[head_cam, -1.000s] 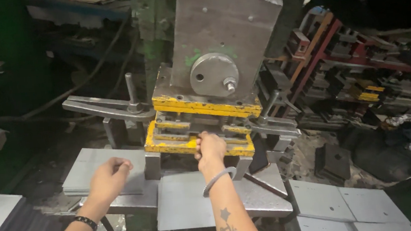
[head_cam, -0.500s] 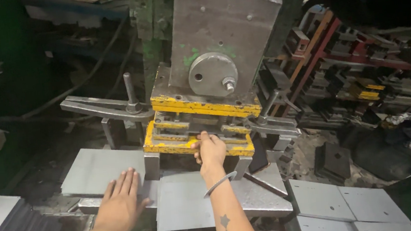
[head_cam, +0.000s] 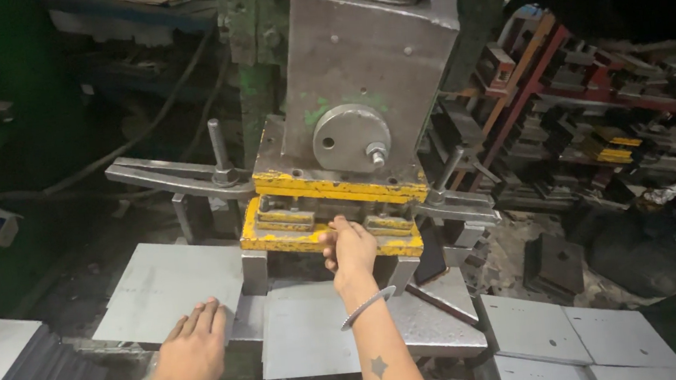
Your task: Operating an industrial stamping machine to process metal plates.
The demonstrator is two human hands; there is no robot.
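Right now the left hand (head_cam: 192,359) lies flat, fingers together, on a grey metal sheet (head_cam: 169,288) just left of the yellow die (head_cam: 331,225). Further in, the right hand (head_cam: 351,250) reaches into that die's mouth, fingertips curled; what they pinch is hidden. Above looms the press ram (head_cam: 368,73) — if it drops, those fingers could be crushed.

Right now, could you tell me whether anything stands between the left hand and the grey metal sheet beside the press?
Nothing visible does. The left hand lies flat with its fingertips already on the near edge of the grey metal sheet. The right hand is apart, at the yellow die.
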